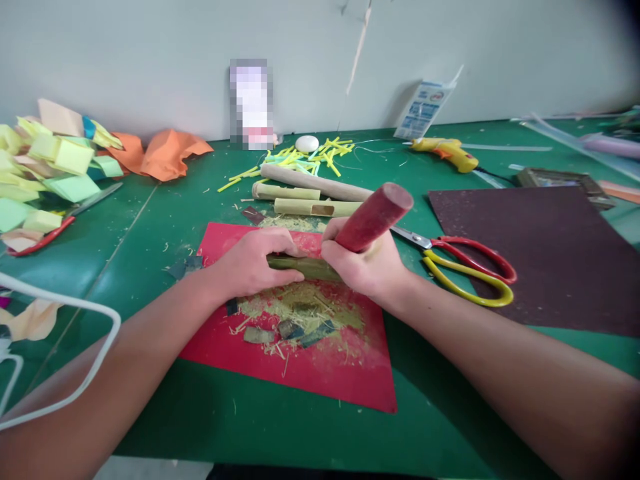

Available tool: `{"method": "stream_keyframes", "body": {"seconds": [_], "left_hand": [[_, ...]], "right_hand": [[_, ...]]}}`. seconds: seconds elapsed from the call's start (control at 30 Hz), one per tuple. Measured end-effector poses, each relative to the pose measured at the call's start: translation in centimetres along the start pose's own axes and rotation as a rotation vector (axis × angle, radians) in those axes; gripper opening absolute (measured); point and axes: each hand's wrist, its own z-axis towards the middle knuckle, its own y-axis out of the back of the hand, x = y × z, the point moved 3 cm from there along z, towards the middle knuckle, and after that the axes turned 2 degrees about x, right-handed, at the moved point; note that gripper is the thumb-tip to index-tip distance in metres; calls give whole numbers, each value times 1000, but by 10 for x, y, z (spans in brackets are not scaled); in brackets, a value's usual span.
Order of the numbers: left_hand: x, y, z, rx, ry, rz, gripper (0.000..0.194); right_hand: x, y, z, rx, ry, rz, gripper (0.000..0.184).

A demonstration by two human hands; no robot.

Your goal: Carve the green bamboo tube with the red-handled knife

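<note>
My left hand (257,260) is closed around one end of a green bamboo tube (313,268), which lies low over a red sheet (290,370). Wrapped in my right hand (367,267) is a tool with a thick red round handle (377,215), tilted up to the right; its working end is hidden behind my fingers and the bamboo. Sawdust and shavings (310,303) cover the middle of the sheet, with several short bamboo chips (260,335) among them. Just behind my hands lie a bamboo tube with a rectangular slot (295,207) and another cut bamboo piece (295,192).
Scissors (470,263) with red and yellow handles lie to the right beside a dark brown board (555,260). Behind are a wooden stick (320,181), yellow strips (337,150) and a yellow glue gun (445,152). Folded papers (60,157) and a white wire frame (110,327) are left.
</note>
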Motion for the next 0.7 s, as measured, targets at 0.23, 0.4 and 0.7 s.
{"method": "stream_keyframes", "body": {"seconds": [0.23, 0.4, 0.7], "left_hand": [[-1, 1, 0, -1, -8, 9, 22], [-1, 0, -1, 4, 1, 3, 23], [-2, 0, -1, 18, 15, 10, 16]], "right_hand": [[-1, 0, 0, 9, -14, 5, 14], [2, 3, -1, -4, 44, -20, 15], [0, -4, 7, 235, -18, 118, 13]]}}
